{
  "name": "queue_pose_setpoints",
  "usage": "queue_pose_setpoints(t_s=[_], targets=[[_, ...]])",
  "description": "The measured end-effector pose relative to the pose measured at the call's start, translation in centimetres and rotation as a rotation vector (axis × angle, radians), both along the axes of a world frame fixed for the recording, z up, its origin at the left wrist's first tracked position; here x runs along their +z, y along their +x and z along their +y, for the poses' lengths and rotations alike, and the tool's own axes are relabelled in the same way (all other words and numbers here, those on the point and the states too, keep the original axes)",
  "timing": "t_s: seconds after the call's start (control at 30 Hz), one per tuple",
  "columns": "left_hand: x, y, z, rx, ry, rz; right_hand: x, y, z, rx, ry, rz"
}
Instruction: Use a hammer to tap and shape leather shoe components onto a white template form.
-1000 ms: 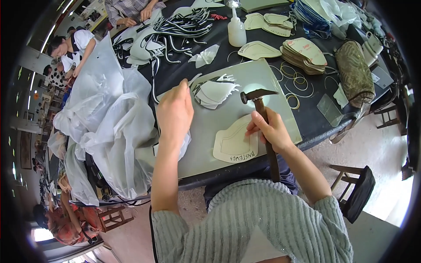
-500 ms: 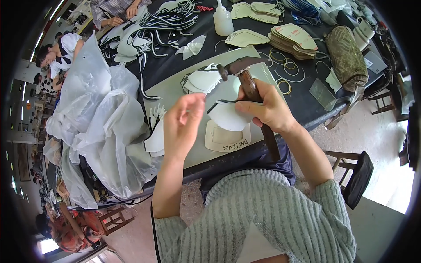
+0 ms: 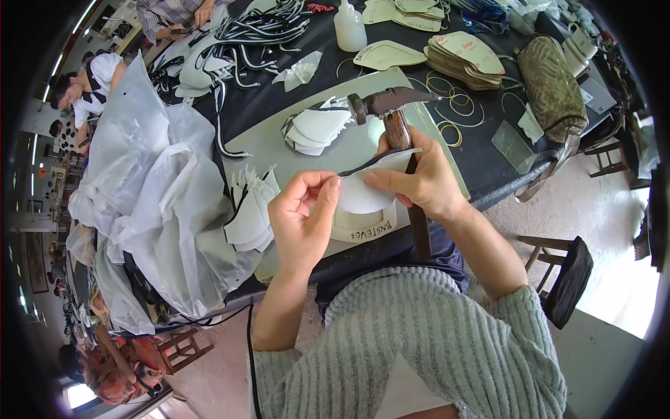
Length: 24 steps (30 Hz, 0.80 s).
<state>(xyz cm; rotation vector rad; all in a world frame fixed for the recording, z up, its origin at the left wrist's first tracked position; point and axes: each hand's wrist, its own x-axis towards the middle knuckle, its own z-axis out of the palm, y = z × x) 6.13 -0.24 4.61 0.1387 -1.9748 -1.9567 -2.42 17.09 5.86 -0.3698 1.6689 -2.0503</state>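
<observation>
My right hand [image 3: 434,183] grips a hammer [image 3: 394,103] by its wooden handle, head up. Its thumb also presses on a curved white piece [image 3: 366,195] with black edging along the top. At that piece's left end, the thumb and fingers of my left hand [image 3: 304,222] are closed on the edging. The piece is held above a pale board [image 3: 273,151] and partly covers a cream pattern template [image 3: 364,232]. Beyond my hands lies a stack of similar white pieces [image 3: 314,130]. Another white stack [image 3: 251,216] sits left of my left hand.
Crumpled clear plastic sheeting [image 3: 157,202] fills the table's left side. A white squeeze bottle [image 3: 349,29], stacked templates [image 3: 464,59], thin rings [image 3: 458,105] and a patterned pouch [image 3: 551,87] lie farther back. Black-and-white strips [image 3: 251,38] are heaped near a co-worker's hands. A stool [image 3: 565,283] stands at right.
My left hand has moved right and closed on the left end of the white piece. The piece has turned, its right end now higher, and the hammer has shifted slightly.
</observation>
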Motion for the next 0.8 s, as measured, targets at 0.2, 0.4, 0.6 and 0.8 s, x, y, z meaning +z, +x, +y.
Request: queue_pose_setpoints(t_s=[0.2, 0.4, 0.6, 0.8], targets=[[-0.2, -0.8, -0.3, 0.244, -0.926, 0.378, -0.4, 0.9, -0.2, -0.015, 0.038, 0.044], [-0.7, -0.6, -0.3, 0.400, -1.327, 0.731, -0.9, 0.9, -1.1, -0.142, 0.110, 0.177], [0.1, -0.3, 0.1, 0.353, -0.981, 0.536, -0.3, 1.1, -0.7, -0.166, 0.136, 0.207], [0.1, -0.9, -0.5, 0.183, -0.529, 0.224, 0.2, 1.6, -0.8, -0.175, 0.136, 0.304]])
